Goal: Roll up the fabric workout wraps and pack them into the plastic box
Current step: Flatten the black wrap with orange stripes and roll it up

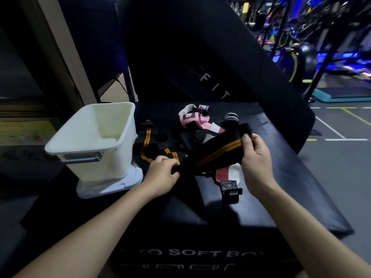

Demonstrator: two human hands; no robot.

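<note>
Two orange stripes run along the black wrap [217,152] I see stretched above the black padded box [261,197]: the left hand [163,170] pinches its lower end, the right hand [255,155] pinches the upper end. The white plastic box [96,137] stands left, open.

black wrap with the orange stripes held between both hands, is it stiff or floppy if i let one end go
Probably floppy: the black fabric wrap with orange stripes spans straight only because the left hand and right hand grip its ends. Similar wraps on the black padded box lie crumpled. Likely light, and unlikely to roll while unrolled.
</note>
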